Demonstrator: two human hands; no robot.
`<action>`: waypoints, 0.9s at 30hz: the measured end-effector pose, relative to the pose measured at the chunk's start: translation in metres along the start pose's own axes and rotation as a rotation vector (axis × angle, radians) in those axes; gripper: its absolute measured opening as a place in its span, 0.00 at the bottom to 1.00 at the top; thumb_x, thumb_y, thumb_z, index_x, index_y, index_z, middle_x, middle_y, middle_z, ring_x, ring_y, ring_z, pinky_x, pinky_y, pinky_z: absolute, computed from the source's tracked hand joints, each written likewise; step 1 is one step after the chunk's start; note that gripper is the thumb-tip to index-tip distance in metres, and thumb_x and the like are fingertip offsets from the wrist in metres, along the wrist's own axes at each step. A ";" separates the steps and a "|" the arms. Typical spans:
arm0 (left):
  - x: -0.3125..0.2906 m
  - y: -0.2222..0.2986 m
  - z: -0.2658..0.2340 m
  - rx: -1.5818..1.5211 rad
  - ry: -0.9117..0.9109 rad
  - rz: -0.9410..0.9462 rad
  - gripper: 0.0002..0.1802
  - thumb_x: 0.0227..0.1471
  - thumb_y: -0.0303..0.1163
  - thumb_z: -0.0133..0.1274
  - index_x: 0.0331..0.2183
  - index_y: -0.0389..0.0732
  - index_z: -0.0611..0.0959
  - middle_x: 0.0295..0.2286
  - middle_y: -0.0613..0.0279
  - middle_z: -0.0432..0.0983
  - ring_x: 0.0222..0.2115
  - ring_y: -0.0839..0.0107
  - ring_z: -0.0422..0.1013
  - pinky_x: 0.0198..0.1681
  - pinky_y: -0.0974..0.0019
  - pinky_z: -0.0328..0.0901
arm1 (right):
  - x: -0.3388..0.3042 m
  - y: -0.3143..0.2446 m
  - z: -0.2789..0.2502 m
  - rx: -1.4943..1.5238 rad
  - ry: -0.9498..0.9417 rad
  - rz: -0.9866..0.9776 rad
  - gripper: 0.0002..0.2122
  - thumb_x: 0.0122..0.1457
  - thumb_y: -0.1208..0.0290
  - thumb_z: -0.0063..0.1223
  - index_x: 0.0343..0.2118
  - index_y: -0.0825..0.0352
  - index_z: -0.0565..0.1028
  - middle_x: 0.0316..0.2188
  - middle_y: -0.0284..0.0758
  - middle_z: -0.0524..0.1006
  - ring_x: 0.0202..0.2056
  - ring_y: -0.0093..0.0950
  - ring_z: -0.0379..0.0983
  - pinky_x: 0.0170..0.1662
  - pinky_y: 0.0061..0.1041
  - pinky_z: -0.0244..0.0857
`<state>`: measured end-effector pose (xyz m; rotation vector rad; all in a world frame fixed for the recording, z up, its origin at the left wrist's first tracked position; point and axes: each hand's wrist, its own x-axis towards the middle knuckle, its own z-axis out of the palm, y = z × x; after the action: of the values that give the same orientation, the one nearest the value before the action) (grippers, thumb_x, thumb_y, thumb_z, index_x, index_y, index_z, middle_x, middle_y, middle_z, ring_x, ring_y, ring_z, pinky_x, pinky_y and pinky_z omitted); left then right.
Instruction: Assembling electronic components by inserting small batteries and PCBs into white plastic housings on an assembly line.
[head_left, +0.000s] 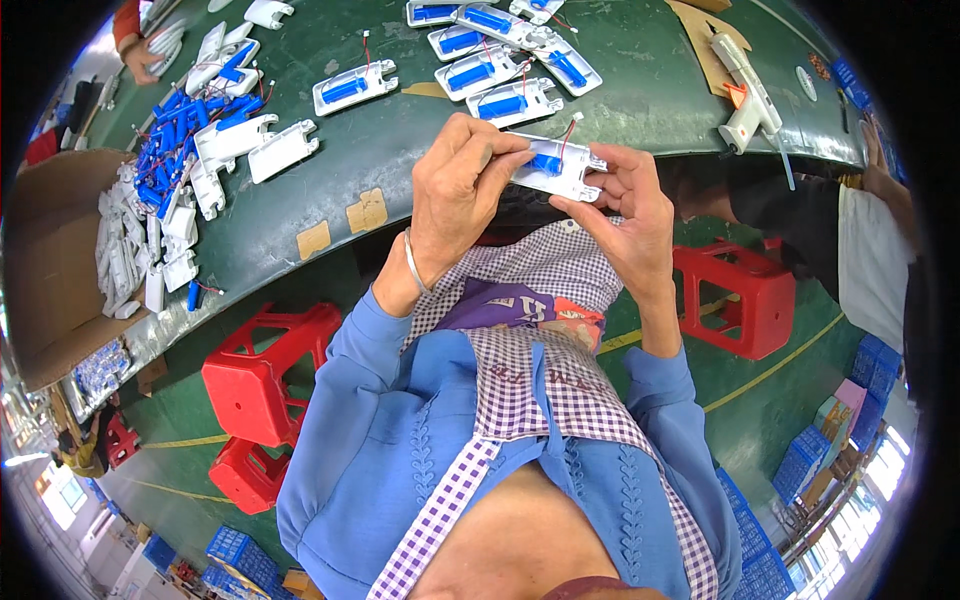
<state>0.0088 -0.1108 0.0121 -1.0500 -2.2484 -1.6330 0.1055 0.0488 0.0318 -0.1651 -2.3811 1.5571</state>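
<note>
Both hands' fingers (pixel 520 160) pinch the white tray (pixel 556 170), seemingly end-to-end.

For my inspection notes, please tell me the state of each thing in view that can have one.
White housing: held in both hands, blue cell seated.
Left hand: gripping housing.
Right hand: gripping housing.
Glue gun: lying unheld on table.
Finished housings: lying open, cells fitted.

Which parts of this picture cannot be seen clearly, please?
- White tray, head view: its left end is hidden under the left hand.
- Blue cell in it: partly covered by the left fingers.
- Right hand: its palm faces away.
- Glue gun: its tip is too small to read.
- Co-worker's hand, top left: cut off by the fisheye rim.
</note>
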 end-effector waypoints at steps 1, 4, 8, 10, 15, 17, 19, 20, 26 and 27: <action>0.000 -0.001 0.001 0.020 0.027 0.048 0.06 0.44 0.21 0.58 0.29 0.36 0.80 0.26 0.61 0.71 0.23 0.75 0.68 0.24 0.74 0.63 | 0.000 0.001 0.000 0.011 0.008 -0.001 0.24 0.45 0.83 0.62 0.45 0.74 0.63 0.34 0.39 0.74 0.36 0.22 0.74 0.35 0.17 0.70; 0.000 0.000 -0.003 -0.005 0.031 0.042 0.03 0.48 0.20 0.54 0.28 0.34 0.77 0.29 0.60 0.70 0.24 0.75 0.68 0.25 0.75 0.63 | 0.000 0.002 -0.001 0.019 0.026 0.008 0.24 0.45 0.83 0.62 0.45 0.74 0.63 0.34 0.39 0.74 0.36 0.22 0.73 0.35 0.17 0.70; -0.012 -0.013 -0.007 -0.288 0.002 -0.090 0.04 0.57 0.26 0.44 0.33 0.35 0.70 0.37 0.58 0.68 0.27 0.77 0.67 0.26 0.75 0.62 | -0.003 0.007 -0.002 0.019 0.069 0.042 0.23 0.45 0.83 0.62 0.44 0.74 0.63 0.35 0.39 0.73 0.37 0.22 0.73 0.36 0.17 0.70; -0.009 0.002 -0.008 -0.713 0.038 -0.239 0.06 0.60 0.29 0.41 0.35 0.36 0.69 0.40 0.54 0.68 0.27 0.76 0.68 0.26 0.75 0.63 | -0.003 0.008 -0.002 0.024 0.081 0.042 0.23 0.45 0.83 0.62 0.44 0.74 0.63 0.35 0.39 0.73 0.37 0.22 0.73 0.36 0.17 0.70; -0.015 0.011 -0.009 -0.794 0.028 -0.406 0.09 0.55 0.28 0.49 0.37 0.34 0.69 0.28 0.59 0.74 0.22 0.80 0.68 0.24 0.78 0.63 | -0.003 0.012 0.000 -0.023 0.144 -0.082 0.24 0.44 0.77 0.65 0.44 0.73 0.64 0.29 0.42 0.76 0.30 0.23 0.76 0.32 0.19 0.72; -0.015 0.011 -0.003 -0.329 0.045 -0.279 0.14 0.47 0.29 0.59 0.35 0.34 0.74 0.27 0.63 0.72 0.21 0.83 0.65 0.21 0.79 0.60 | -0.004 0.007 0.000 -0.088 0.163 -0.108 0.24 0.44 0.77 0.65 0.43 0.73 0.65 0.29 0.42 0.76 0.30 0.24 0.76 0.30 0.19 0.71; -0.014 0.004 0.002 -0.224 0.067 -0.264 0.15 0.38 0.30 0.65 0.30 0.35 0.78 0.24 0.66 0.69 0.19 0.84 0.62 0.19 0.79 0.58 | -0.004 0.005 0.001 -0.149 0.187 -0.176 0.24 0.43 0.77 0.65 0.43 0.73 0.65 0.30 0.42 0.75 0.30 0.25 0.77 0.29 0.19 0.71; -0.014 0.003 0.004 -0.223 0.049 -0.298 0.14 0.38 0.30 0.65 0.29 0.35 0.79 0.23 0.67 0.68 0.19 0.84 0.61 0.19 0.79 0.58 | -0.005 0.004 0.002 -0.210 0.210 -0.244 0.24 0.43 0.77 0.66 0.43 0.72 0.66 0.32 0.42 0.75 0.29 0.26 0.77 0.28 0.19 0.71; -0.012 0.010 0.012 -0.278 0.022 -0.366 0.13 0.39 0.29 0.65 0.28 0.34 0.80 0.21 0.69 0.67 0.19 0.84 0.60 0.19 0.79 0.58 | -0.005 0.001 0.006 -0.298 0.181 -0.413 0.24 0.43 0.77 0.65 0.43 0.71 0.67 0.38 0.42 0.73 0.30 0.28 0.76 0.27 0.21 0.72; -0.009 0.017 0.009 -0.423 -0.012 -0.524 0.11 0.41 0.29 0.63 0.28 0.34 0.80 0.21 0.70 0.67 0.19 0.85 0.60 0.20 0.79 0.57 | -0.004 0.000 0.006 -0.318 0.176 -0.440 0.23 0.43 0.77 0.65 0.43 0.71 0.67 0.37 0.42 0.73 0.29 0.28 0.76 0.27 0.21 0.72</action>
<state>0.0285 -0.1040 0.0164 -0.5504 -2.3781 -2.3918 0.1076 0.0423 0.0283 0.1436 -2.3077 0.9261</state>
